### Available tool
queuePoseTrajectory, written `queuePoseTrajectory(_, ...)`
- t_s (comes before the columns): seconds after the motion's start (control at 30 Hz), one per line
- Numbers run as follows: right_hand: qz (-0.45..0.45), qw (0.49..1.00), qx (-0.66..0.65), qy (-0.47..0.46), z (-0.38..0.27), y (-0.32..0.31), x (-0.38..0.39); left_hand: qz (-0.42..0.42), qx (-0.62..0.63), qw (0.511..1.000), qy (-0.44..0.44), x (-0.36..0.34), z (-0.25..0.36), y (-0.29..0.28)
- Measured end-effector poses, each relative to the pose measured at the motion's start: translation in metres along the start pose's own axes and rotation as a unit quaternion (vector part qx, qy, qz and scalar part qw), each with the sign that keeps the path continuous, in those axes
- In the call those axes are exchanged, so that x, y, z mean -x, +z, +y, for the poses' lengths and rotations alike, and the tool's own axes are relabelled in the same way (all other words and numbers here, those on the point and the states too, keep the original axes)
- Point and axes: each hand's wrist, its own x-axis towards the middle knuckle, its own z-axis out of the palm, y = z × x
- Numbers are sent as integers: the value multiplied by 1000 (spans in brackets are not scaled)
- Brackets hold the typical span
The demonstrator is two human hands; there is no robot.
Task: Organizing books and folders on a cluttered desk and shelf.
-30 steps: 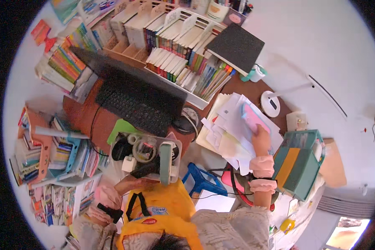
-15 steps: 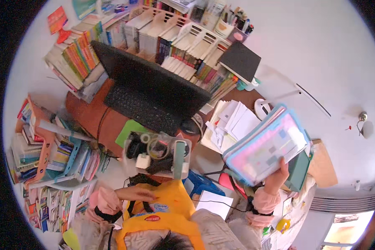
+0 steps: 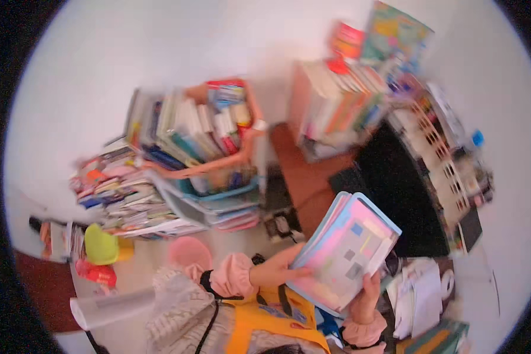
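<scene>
A clear-fronted document pouch (image 3: 348, 253) with light-blue edges and pinkish contents is tilted in front of me, partly over the dark laptop (image 3: 398, 183). My right hand (image 3: 367, 298) grips its lower right edge, thumb on the front face. At its left edge is my left hand (image 3: 280, 266), with a finger over the front and the others hidden behind. An orange-yellow apron (image 3: 277, 310) covers my front, just below both hands.
To the left, an orange basket (image 3: 189, 171) full of books stands above a teal one. Books fill a rack (image 3: 330, 106) on the brown desk (image 3: 304, 177). A pink bin (image 3: 190, 252) and lime-green chair-like piece (image 3: 101, 243) are on the floor. Papers (image 3: 416, 295) lie at right.
My view has swung left toward the book baskets. The pouch has come from the far right to in front of me, and my left hand has moved from the apron onto it.
</scene>
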Motion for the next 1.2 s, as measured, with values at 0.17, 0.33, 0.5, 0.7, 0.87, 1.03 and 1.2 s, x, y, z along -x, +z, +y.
queuePoseTrajectory(0.17, -134, 986, 64, 82, 35, 47, -39, 134, -146, 978, 66, 51, 24, -55)
queuePoseTrajectory(0.33, -138, 986, 94, -29, 19, 99, -79, 143, -196, 964, 109, 85, 37, -106)
queuePoseTrajectory(0.5, -184, 975, 85, 86, 37, 118, -81, 170, 52, 978, 112, 83, 36, -122)
queuePoseTrajectory(0.7, -144, 960, 215, 110, 36, 159, -63, 245, 139, 951, 126, 70, 26, -134)
queuePoseTrajectory(0.87, -207, 951, 225, -39, 6, 195, -102, 255, 133, 949, 132, 39, 38, -148)
queuePoseTrajectory(1.03, -252, 897, 333, -142, -25, 244, -147, 247, 196, 944, 97, 23, 32, -178)
queuePoseTrajectory(1.2, -253, 897, 325, -160, -34, 260, -181, 193, 141, 969, 56, 41, 3, -199)
